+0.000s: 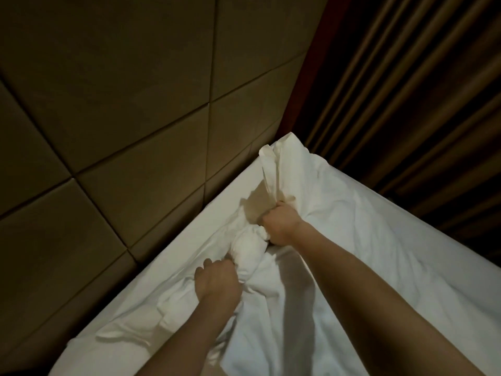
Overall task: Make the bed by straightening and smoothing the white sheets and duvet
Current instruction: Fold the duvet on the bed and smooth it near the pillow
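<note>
Both fists are bunching the white duvet [352,226] hard, and that is where the trouble is lying: pulling on wads instead of an edge is likely setting fresh creases, and a sharp tug could be dragging the sheet [211,210] beneath out of line along the padded headboard [122,118]. The left hand [217,284] is gripping a twisted roll of fabric just in front of the headboard, fingers curled tight around it. The right hand [280,225] is clamping a gathered corner a little further along the headboard, towards the curtain [406,90], with a flap standing up above the knuckles. The duvet is lying heaped against the headboard, rumpled and knotted between the hands, falling smoother away from it. The sheet is showing as a flat pale strip right at the headboard's foot.
</note>
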